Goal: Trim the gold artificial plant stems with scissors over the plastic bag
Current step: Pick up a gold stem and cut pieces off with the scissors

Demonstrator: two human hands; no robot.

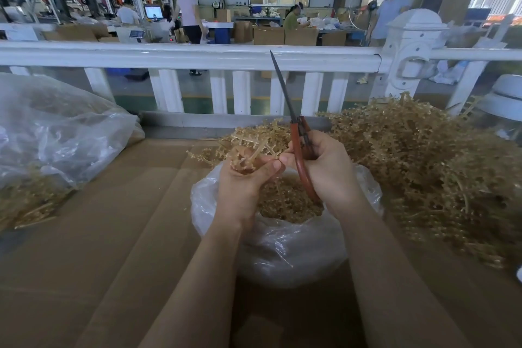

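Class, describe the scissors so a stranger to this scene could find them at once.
Start at the white railing across the middle. Just below its centre, above the plastic bag of gold trimmings, the right hand grips the scissors. They alone have reddish-brown handles and a dark blade pointing up past the rail.

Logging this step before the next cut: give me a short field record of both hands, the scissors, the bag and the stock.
left hand: grips a gold stem cluster
right hand: holds the scissors, blades together, pointing up
plastic bag: open under the hands, holds gold pieces
untrimmed pile: to the right
second bag: to the left
surface: cardboard
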